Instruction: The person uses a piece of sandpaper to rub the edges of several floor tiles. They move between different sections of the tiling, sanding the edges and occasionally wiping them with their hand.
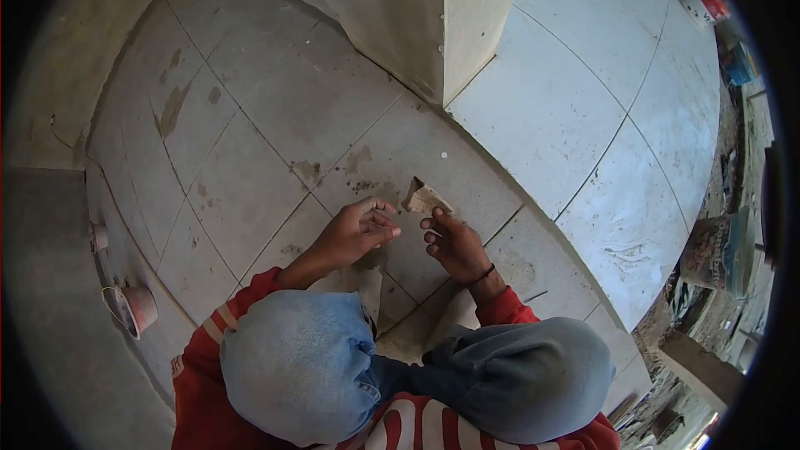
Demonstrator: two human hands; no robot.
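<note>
Between thumb and fingers my right hand point(454, 246) pinches a small beige piece point(427, 197), perhaps folded paper or card, with a dark spot at its upper tip. It is held above the tiled floor point(275, 142). To its left, my left hand point(362, 229) has its fingers curled and slightly apart, with nothing seen in it. A gap separates the two hands. Both are in front of my bent knees.
A wall corner point(443, 50) juts in at the top centre. A raised tiled step point(575, 92) lies to the right. Buckets point(140, 308) stand at the left, another bucket point(717, 254) at the right. A cable point(125, 215) runs along the left floor.
</note>
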